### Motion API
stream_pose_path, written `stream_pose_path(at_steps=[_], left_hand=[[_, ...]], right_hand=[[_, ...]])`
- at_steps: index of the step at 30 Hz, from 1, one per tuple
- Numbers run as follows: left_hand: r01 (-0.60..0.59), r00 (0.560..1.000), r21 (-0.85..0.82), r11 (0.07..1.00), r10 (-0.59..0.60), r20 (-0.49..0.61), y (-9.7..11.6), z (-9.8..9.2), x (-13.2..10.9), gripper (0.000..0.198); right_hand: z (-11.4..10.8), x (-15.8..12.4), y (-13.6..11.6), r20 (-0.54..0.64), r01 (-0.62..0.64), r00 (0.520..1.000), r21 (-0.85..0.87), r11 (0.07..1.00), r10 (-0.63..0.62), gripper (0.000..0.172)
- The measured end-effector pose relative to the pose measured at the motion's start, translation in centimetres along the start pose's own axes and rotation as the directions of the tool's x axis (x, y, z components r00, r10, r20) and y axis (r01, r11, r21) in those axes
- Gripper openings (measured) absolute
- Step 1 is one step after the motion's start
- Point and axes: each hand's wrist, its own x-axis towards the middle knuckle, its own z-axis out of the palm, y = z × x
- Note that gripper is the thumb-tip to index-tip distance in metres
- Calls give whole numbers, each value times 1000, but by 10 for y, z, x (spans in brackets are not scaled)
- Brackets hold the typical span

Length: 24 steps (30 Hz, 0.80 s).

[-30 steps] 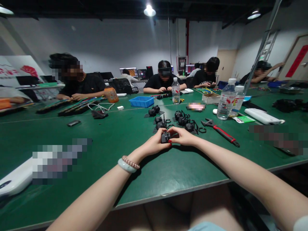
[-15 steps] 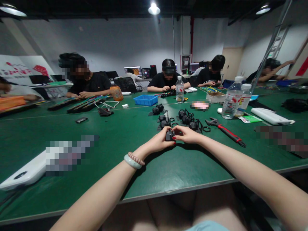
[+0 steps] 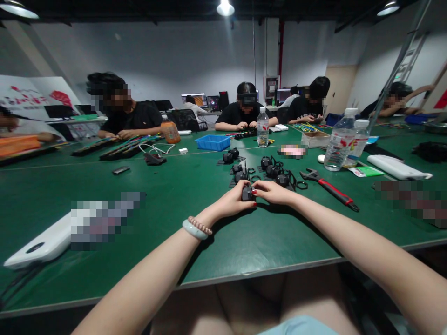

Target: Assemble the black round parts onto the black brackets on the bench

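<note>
A small black plastic part (image 3: 247,193) sits between my two hands, just above or on the green table. My left hand (image 3: 233,199) is closed around it from the left, with the thumb along its near side. My right hand (image 3: 271,191) pinches at its right edge, fingers bent over the top. Fingers hide much of the part, so its exact kind cannot be told. Just beyond lie several black round fittings with flat plates (image 3: 270,168). Loose black hexagonal rings (image 3: 301,185) rest among them.
An adjustable wrench (image 3: 330,188) with a red and black handle lies to the right. Farther off stand a blue tray (image 3: 213,143), a water bottle (image 3: 262,128) and larger bottles (image 3: 337,144). A white device (image 3: 52,239) lies left. Several people sit around the table (image 3: 174,186).
My right fingers have shifted slightly on the black part, which looks a little turned. The whole view has moved slightly. Both hands stay on the part.
</note>
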Motion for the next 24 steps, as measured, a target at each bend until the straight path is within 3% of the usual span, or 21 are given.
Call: stream_pose_path(at_steps=[24], left_hand=[[37,999,0,999,-37,9,-3,-1,1,62]], right_hand=[[1,1,-5,-21,-10,1000,-56,998,9,30]])
